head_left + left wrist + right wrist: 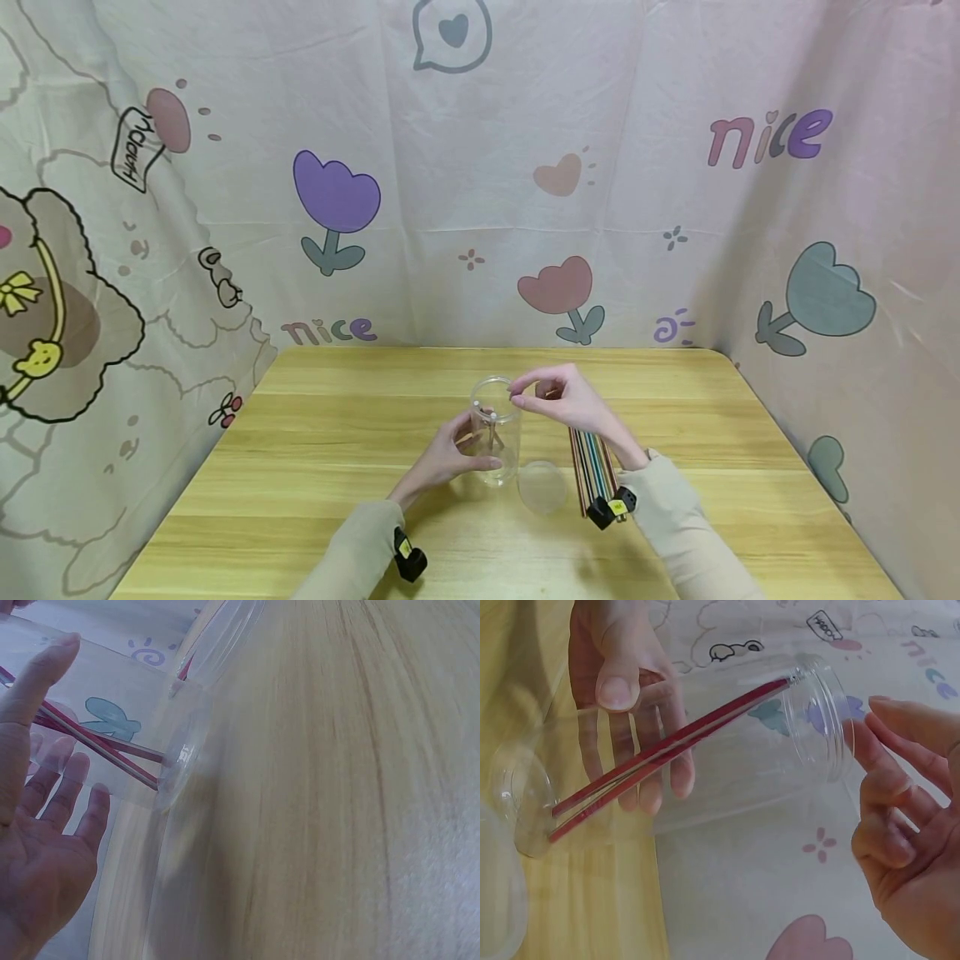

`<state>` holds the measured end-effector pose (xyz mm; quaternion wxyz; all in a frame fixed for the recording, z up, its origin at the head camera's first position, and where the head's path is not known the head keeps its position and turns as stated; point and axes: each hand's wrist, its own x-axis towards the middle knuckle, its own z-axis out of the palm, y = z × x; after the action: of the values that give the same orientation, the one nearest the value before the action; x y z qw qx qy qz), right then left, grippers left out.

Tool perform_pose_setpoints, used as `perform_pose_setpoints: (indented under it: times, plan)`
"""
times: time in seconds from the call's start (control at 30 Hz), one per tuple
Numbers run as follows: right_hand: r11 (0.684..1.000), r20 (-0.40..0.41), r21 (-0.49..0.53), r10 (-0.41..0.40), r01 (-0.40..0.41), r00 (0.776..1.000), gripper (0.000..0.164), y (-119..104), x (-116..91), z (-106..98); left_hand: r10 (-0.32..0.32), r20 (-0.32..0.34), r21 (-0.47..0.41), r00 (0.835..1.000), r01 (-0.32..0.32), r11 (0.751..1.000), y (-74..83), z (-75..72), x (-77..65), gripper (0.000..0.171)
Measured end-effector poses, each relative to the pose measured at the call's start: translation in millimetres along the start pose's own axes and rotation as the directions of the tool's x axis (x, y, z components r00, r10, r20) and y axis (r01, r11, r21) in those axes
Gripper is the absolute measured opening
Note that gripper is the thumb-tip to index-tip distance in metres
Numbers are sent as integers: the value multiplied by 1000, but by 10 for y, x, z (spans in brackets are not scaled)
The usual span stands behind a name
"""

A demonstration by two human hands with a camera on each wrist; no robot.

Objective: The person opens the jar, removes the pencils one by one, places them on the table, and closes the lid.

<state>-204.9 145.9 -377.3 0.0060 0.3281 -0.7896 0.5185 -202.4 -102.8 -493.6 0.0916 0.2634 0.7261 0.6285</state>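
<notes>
My left hand (444,457) grips a clear plastic jar (509,435) around its body, thumb on the near side and fingers behind. Two thin red pencils (667,750) lean inside the jar, seen through its wall in the right wrist view. Beside the jar's open mouth is my right hand (566,398), thumb and forefinger close to the rim (832,720). Nothing shows between those fingers, and whether they touch the rim is unclear. A round translucent lid (542,487) lies on the table just right of the jar's base.
A row of several coloured pencils (588,467) lies on the wooden table (337,467) under my right forearm, partly hidden by it. Printed cloth (480,200) hangs behind the table and along both sides.
</notes>
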Motion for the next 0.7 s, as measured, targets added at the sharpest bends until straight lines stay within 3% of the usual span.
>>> perform_pose_setpoints:
  times: [0.17,0.4,0.7]
  plan:
    - [993,26,-53,-107,108,994,13,-32,32,26,5,4,1,1000,-5,1000,-2,0,7,63]
    - [988,102,-115,-95,107,990,17,-84,53,57,7,14,3,1000,-7,1000,-8,-5,11,61]
    - [955,186,-198,-185,221,965,23,-70,96,133,10,21,7,1000,-11,1000,-31,-13,20,51]
